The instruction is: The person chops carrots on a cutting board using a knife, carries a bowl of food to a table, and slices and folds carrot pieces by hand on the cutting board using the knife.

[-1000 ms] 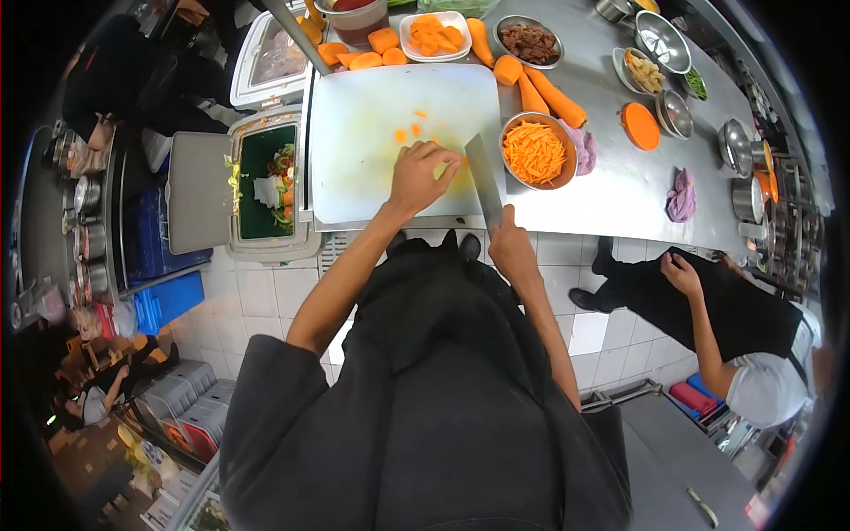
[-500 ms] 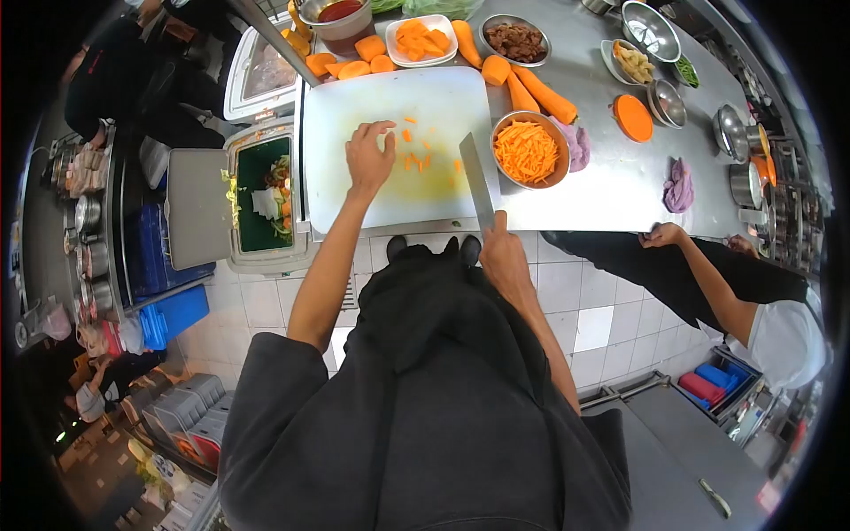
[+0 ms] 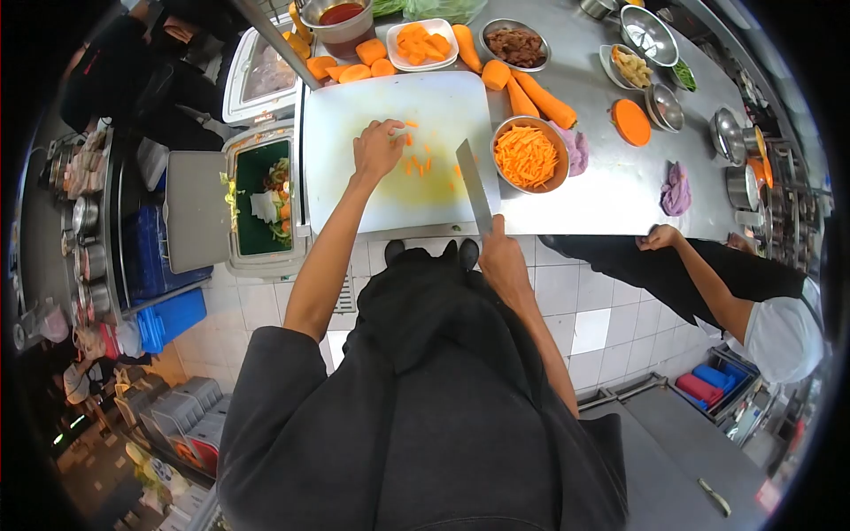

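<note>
My right hand (image 3: 503,258) is wrapped round the handle of a kitchen knife (image 3: 475,188). Its broad blade points away from me, over the right edge of the white cutting board (image 3: 341,190). Small carrot strips (image 3: 416,165) lie scattered mid-board. Over the board's centre, my left hand (image 3: 379,149) has its fingers bent and apart, the tips beside a few of those strips; nothing shows in its grasp. Just right of the knife stands a metal bowl (image 3: 564,175) heaped with shredded carrot (image 3: 526,156).
Peeled carrots (image 3: 544,102), a white dish of carrot pieces (image 3: 418,64) and a bowl of brown meat (image 3: 515,46) line the back. Left of the board sits an open scrap bin (image 3: 251,212). A co-worker's hand (image 3: 660,236) is at the counter's right edge, near a purple cloth (image 3: 676,189).
My left hand has shifted slightly right, its fingertips now nearer the carrot strips. The knife has barely moved in my right hand.
</note>
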A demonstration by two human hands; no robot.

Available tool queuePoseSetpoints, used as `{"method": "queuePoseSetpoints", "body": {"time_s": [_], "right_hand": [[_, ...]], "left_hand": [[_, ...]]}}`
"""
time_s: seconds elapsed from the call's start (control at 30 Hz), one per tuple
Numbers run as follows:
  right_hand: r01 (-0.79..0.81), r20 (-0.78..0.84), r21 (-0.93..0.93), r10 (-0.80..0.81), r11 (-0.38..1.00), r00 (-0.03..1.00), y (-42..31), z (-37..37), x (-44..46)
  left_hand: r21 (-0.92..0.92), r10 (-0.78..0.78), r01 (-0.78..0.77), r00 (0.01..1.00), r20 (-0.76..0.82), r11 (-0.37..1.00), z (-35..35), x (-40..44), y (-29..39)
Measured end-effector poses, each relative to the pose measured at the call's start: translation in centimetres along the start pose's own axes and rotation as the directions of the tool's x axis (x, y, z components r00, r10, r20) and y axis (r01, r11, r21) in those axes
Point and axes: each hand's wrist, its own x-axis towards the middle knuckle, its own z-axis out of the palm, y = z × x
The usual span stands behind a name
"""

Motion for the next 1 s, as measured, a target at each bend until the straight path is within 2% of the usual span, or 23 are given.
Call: {"method": "queuePoseSetpoints", "body": {"time_s": [0.07,0.17,0.23,0.3,0.33,0.43,0.5,0.53,0.6,0.63,0.7,0.73,0.8,0.83,0.87,0.9,0.93,1.0], "right_hand": [[0.06,0.041,-0.059,-0.058,0.996,0.997,1.0,0.7,0.2],[0.132,-0.001,-0.15,-0.133,0.98,0.991,1.2,0.1,0.4],[0.1,-0.02,-0.115,-0.103,0.988,0.995,0.1,-0.9,0.3],[0.075,-0.024,-0.081,-0.077,0.994,0.997,-0.3,-1.2,-0.1],[0.072,-0.032,-0.052,-0.073,0.996,0.997,-0.2,-1.2,-0.3],[0.041,-0.001,-0.014,-0.041,0.999,0.999,-0.8,-1.4,-1.1],[0.01,0.03,-0.004,-0.01,1.0,0.999,-0.9,-1.4,-1.5],[0.015,0.081,-0.009,-0.014,1.0,0.997,-0.5,-1.1,-1.6],[0.015,0.126,-0.013,-0.014,1.0,0.992,0.6,-0.9,-1.6],[-0.002,0.119,0.017,-0.001,1.0,0.993,1.1,-1.0,-1.5],[-0.022,0.116,0.05,0.016,0.999,0.993,2.1,-1.4,-1.2],[-0.044,0.08,0.029,0.041,0.999,0.996,2.5,-1.6,-0.8],[-0.068,0.046,0.007,0.068,0.998,0.997,2.7,-1.8,-0.3],[0.008,0.015,-0.001,-0.008,1.0,1.0,2.5,-2.0,0.0],[0.084,-0.017,-0.013,-0.084,0.996,0.996,2.3,-2.2,0.2],[0.085,-0.017,-0.013,-0.086,0.996,0.996,2.0,-2.2,0.2],[0.068,-0.024,-0.008,-0.068,0.998,0.997,1.5,-2.1,0.3],[0.055,-0.025,-0.006,-0.055,0.998,0.998,0.8,-1.7,0.2]], "left_hand": [[0.015,0.002,-0.002,1.0,0.014,1.0,-0.1,0.3,0.1],[0.054,-0.003,0.002,0.999,0.035,0.999,-0.4,0.3,0.6],[0.078,-0.004,0.001,0.999,0.039,0.997,-0.5,0.7,0.8],[0.038,0.005,-0.01,0.99,0.141,0.999,-0.6,0.8,1.0],[0.039,-0.002,-0.004,0.991,0.136,0.999,-0.7,0.8,1.2],[0.131,0.01,-0.033,0.985,0.174,0.991,-0.4,1.1,1.4],[-0.062,0.018,-0.004,0.976,0.219,0.998,-0.5,1.5,1.4],[-0.06,0.021,-0.008,0.975,0.22,0.998,-0.6,1.5,1.3],[-0.253,0.008,0.009,0.998,0.067,0.967,-0.8,0.9,1.2],[-0.252,0.013,0.005,0.998,0.069,0.968,-0.8,0.4,1.4],[-0.554,0.013,0.063,0.991,0.131,0.83,-0.5,-1.4,1.6],[-0.552,0.013,0.065,0.991,0.135,0.831,0.1,-2.5,1.9],[-0.699,0.142,0.033,0.971,0.191,0.715,2.2,-4.7,3.7],[-0.698,0.142,0.032,0.971,0.19,0.715,2.8,-5.7,4.8],[-0.617,0.121,0.035,0.97,0.21,0.786,3.5,-6.5,6.0],[-0.53,0.098,0.038,0.969,0.227,0.847,4.0,-7.1,6.3],[-0.531,0.097,0.037,0.97,0.222,0.847,4.4,-7.3,6.1],[-0.28,0.279,-0.296,0.955,-0.097,0.913,4.6,-7.7,6.1]]}}
